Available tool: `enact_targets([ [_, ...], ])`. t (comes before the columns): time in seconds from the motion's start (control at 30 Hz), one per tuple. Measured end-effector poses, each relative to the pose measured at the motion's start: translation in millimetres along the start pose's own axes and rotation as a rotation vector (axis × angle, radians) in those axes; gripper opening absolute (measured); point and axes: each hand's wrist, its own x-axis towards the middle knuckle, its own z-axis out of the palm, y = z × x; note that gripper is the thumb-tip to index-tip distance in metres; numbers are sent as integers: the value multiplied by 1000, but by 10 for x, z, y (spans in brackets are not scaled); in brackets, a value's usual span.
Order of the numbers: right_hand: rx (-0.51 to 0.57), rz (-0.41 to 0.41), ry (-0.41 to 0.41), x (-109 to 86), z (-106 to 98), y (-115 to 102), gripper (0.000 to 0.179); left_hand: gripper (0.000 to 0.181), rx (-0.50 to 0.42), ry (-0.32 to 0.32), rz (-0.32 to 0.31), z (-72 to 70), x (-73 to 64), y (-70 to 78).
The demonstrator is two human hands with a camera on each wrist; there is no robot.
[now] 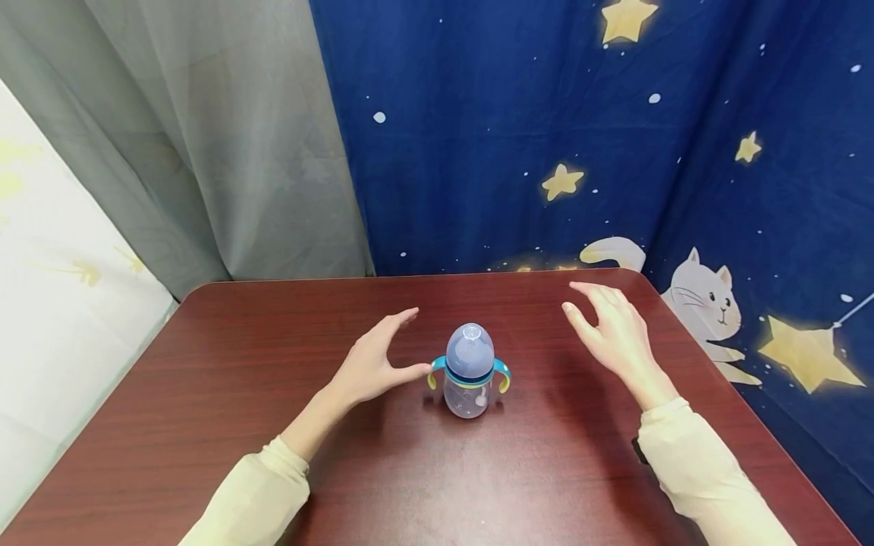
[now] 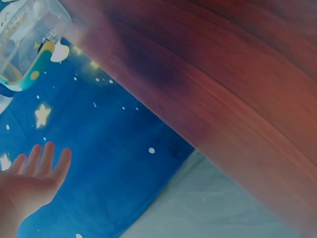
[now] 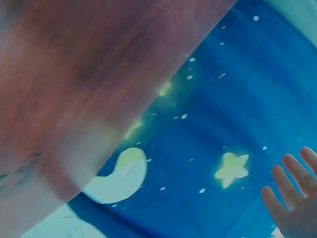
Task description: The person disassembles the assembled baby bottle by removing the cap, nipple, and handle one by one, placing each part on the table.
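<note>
A baby bottle [image 1: 468, 371] stands upright on the table, with a domed lilac cap, a clear body and a blue-and-yellow handle on each side. My left hand [image 1: 372, 364] is just left of it, fingers and thumb spread apart, the thumb tip right at the left handle [image 1: 437, 369]. In the left wrist view, part of the bottle [image 2: 37, 34] shows at the upper left, above the spread fingers [image 2: 47, 161]. Farther off, to the bottle's right, my right hand [image 1: 617, 334] hovers over the table with thumb and fingers apart, holding nothing. The right wrist view shows its fingers [image 3: 292, 183] extended.
The dark red wooden table [image 1: 273, 326] has rounded far corners. Behind it hang a grey curtain [image 1: 273, 152] and a blue star-patterned curtain [image 1: 478, 152] with a printed white cat [image 1: 706, 296] at the right. A white cloth [image 1: 55, 303] hangs along the left side.
</note>
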Motion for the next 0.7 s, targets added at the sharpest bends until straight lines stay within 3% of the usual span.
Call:
enact_targets([
  [0.37, 34, -43, -93, 146, 30, -376, 42, 88, -23, -134, 4, 283, 106, 118],
  [0.7, 79, -123, -261, 156, 49, -593, 57, 82, -31, -158, 1, 401, 115, 194],
])
